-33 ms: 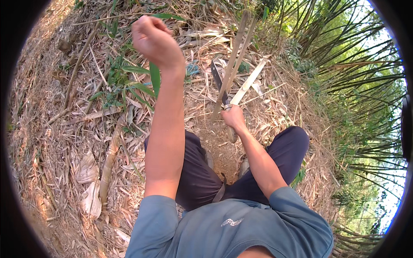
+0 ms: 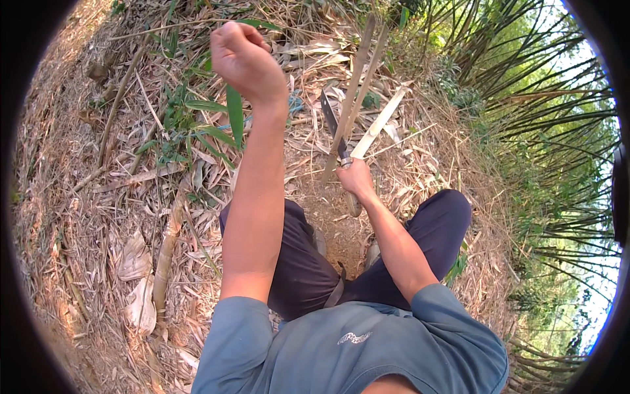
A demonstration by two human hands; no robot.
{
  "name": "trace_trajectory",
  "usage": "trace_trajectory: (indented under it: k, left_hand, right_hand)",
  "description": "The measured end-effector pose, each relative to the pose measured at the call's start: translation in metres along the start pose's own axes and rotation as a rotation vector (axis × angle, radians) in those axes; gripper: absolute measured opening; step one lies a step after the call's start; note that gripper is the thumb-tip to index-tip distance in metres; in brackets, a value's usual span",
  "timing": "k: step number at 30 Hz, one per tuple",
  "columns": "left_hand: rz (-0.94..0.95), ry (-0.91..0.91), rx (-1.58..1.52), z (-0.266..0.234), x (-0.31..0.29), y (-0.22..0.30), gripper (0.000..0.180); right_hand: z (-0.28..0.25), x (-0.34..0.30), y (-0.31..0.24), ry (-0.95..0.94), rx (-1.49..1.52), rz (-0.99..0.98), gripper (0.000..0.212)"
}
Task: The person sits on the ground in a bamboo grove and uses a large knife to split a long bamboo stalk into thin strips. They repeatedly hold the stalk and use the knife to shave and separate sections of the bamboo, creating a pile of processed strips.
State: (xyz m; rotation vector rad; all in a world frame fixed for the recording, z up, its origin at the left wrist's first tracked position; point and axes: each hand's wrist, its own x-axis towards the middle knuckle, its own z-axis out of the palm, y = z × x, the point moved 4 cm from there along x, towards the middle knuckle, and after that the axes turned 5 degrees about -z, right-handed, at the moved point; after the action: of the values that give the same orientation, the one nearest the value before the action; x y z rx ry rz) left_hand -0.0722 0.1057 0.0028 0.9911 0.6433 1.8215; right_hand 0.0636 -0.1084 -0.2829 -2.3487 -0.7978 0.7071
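Note:
My left hand (image 2: 249, 64) is raised at the upper left with its fingers curled into a fist. Whatever they may hold is hidden. My right hand (image 2: 356, 178) is wrapped round the handle of a large knife in front of my knees. Its dark blade (image 2: 330, 117) points away from me, and the handle's end shows below my fist. Two long, narrow bamboo strips (image 2: 358, 82) cross beside the blade. A paler split strip (image 2: 380, 123) lies to the right, its near end close to my right hand; I cannot tell whether the hand touches it.
Dry bamboo leaves and litter (image 2: 98, 217) cover the ground. Green leaves (image 2: 210, 108) grow near my left forearm, and a blue tangle (image 2: 295, 103) lies behind it. A thick dry stalk (image 2: 167, 256) is at the left. Bamboo stems (image 2: 551, 85) stand at the right.
My left fist has shifted slightly to the right. My right hand and the knife have hardly moved.

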Motion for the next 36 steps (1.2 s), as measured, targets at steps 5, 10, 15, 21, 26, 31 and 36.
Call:
trace_trajectory:
  k: [5, 10, 15, 21, 26, 31, 36]
  left_hand:
    - [0.186, 0.021, 0.171, -0.007, -0.005, -0.008, 0.037]
    - [0.035, 0.176, 0.017, -0.022, 0.022, -0.014, 0.027]
    - [-0.072, 0.256, 0.006, -0.021, 0.021, -0.038, 0.022]
    - [-0.174, 0.214, -0.059, 0.009, 0.008, -0.07, 0.026]
    - [-0.2, 0.216, -0.053, 0.003, 0.009, -0.071, 0.02]
    - [-0.188, 0.242, -0.073, -0.013, 0.022, -0.072, 0.021]
    - [-0.208, 0.307, -0.075, -0.01, 0.029, -0.065, 0.029]
  right_hand:
    - [-0.065, -0.02, -0.047, 0.087, 0.203, -0.033, 0.026]
    - [-0.249, -0.037, -0.119, 0.392, 0.394, -0.241, 0.011]
    - [-0.271, -0.033, -0.088, 0.407, 0.317, -0.117, 0.014]
    - [-0.093, -0.029, 0.112, 0.29, 0.171, 0.284, 0.026]
    - [-0.152, -0.054, 0.054, 0.377, 0.415, 0.175, 0.018]
    - [-0.285, -0.055, -0.054, 0.491, 0.481, -0.123, 0.008]
    - [-0.141, -0.048, 0.1, 0.403, -0.341, 0.353, 0.023]
